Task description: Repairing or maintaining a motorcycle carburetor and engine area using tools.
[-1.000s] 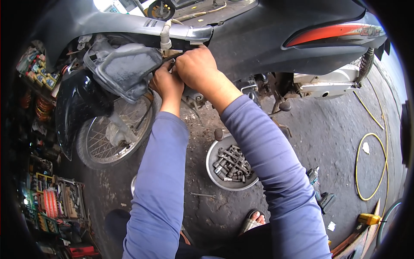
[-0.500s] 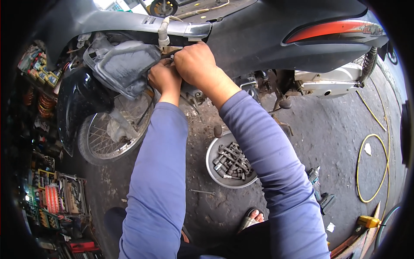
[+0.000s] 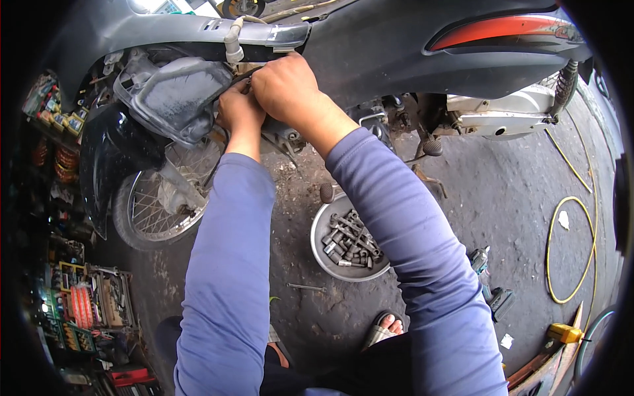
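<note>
My left hand (image 3: 239,112) and my right hand (image 3: 286,86) meet side by side under the lower edge of a motorbike's dark body panel (image 3: 376,56). The fingers of both are curled in at one spot, beside a dusty grey air filter box (image 3: 185,92). A short piece of black hose or cable (image 3: 243,74) shows at the fingertips. Whatever each hand grips is hidden behind the knuckles. Just above them, a pale elbow-shaped pipe (image 3: 233,45) hangs from the frame. The right hand's back touches or nearly touches the panel edge.
On the dark ground below sits a metal bowl (image 3: 318,247) of sockets and wrenches (image 3: 350,241). A loose wrench (image 3: 306,287) lies beside it. Farther right are a cordless power tool (image 3: 500,303) and a coiled yellow hose (image 3: 549,264). Crowded tool shelves (image 3: 109,297) line the left. The spoked front wheel (image 3: 155,204) stands nearby.
The whole view has shifted slightly, so the scene sits a little farther left and higher. Both hands stay at the same spot beside the filter box, fingers still curled.
</note>
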